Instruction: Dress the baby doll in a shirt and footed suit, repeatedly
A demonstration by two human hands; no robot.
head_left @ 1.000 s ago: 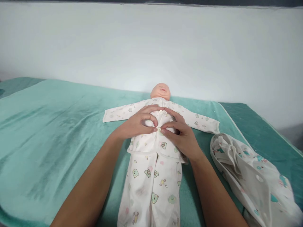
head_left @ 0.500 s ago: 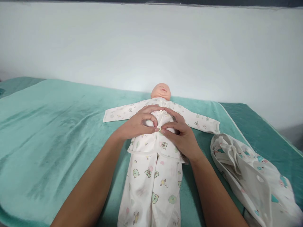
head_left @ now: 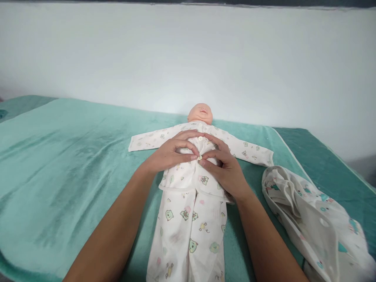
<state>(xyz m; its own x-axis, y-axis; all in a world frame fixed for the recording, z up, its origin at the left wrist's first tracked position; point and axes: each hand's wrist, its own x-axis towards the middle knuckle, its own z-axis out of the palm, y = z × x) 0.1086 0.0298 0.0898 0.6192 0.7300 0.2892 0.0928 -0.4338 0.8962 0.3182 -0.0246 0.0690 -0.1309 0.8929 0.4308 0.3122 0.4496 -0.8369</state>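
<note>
A baby doll (head_left: pixel 200 113) lies on its back, dressed in a white printed shirt (head_left: pixel 179 178) and matching trousers (head_left: pixel 188 235). Its sleeves stretch out to both sides. At the middle of the shirt front, my left hand (head_left: pixel 173 152) pinches the placket edge beside a small pale button (head_left: pixel 200 158). From the other side my right hand (head_left: pixel 225 164) grips the same button between thumb and finger. Both index fingers rest higher up, near another button (head_left: pixel 200 138). Whether the lower button is through its hole, I cannot tell.
A green plush blanket (head_left: pixel 73 156) covers the surface under the doll. On the right lies a crumpled white printed cloth item (head_left: pixel 317 219) with straps or folds, close to my right forearm. A white wall (head_left: pixel 188 55) rises behind the doll's head.
My left fingertips have shifted slightly around the button, and the button sits a touch higher. Otherwise the hands and doll stay in place.
</note>
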